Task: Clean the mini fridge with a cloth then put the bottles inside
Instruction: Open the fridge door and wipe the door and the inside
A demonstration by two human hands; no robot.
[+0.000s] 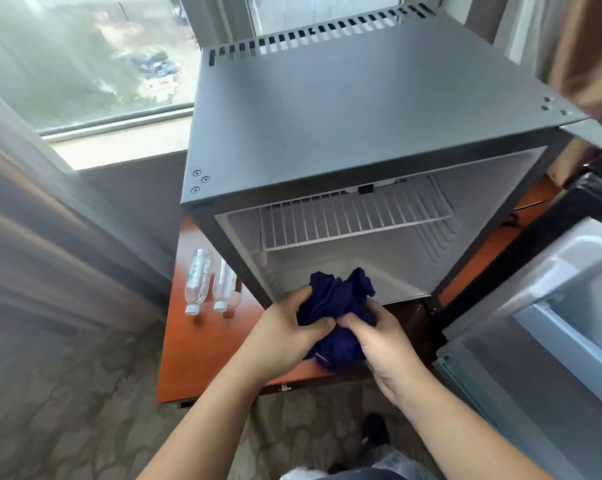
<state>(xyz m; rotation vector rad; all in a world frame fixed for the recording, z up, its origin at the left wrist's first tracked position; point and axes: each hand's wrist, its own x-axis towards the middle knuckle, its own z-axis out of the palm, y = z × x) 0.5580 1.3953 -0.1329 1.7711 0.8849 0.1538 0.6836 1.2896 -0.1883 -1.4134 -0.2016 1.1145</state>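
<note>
Both hands, left [285, 336] and right [379, 336], grip pinching the blue cloth [337, 306]; bunching it firmly should help wiping inside the mini fridge [344, 265].

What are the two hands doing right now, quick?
Left hand: closed on the bunched dark blue cloth.
Right hand: closed on the same cloth, in front of the open mini fridge.

head view, looking steeply down, close above open mini fridge [361, 133], window [85, 57] beyond
</note>
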